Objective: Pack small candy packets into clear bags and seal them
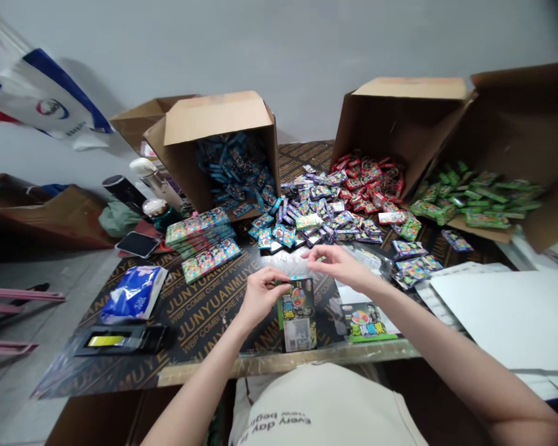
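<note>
My left hand (266, 294) is closed in a pinch at the top edge of a dark printed packet (298, 313) with green and coloured artwork. My right hand (337, 265) hovers above the packet's upper right, thumb and fingers pinched together beside clear plastic film (283, 263); what lies between those fingers is too small to make out. A similar printed packet (363, 322) lies under my right forearm, near the table's front edge. Beyond my hands spreads a heap of small purple candy packs (323, 204), with blue packs (283, 234) at its left side.
Open cartons hold blue packs (235, 167), red packs (372, 183) and green packs (488, 195). Stacked candy boxes (209, 257), a blue tissue pack (132, 294), a tape dispenser (121, 339) and a phone (138, 244) sit left. White sheets (502, 316) lie right.
</note>
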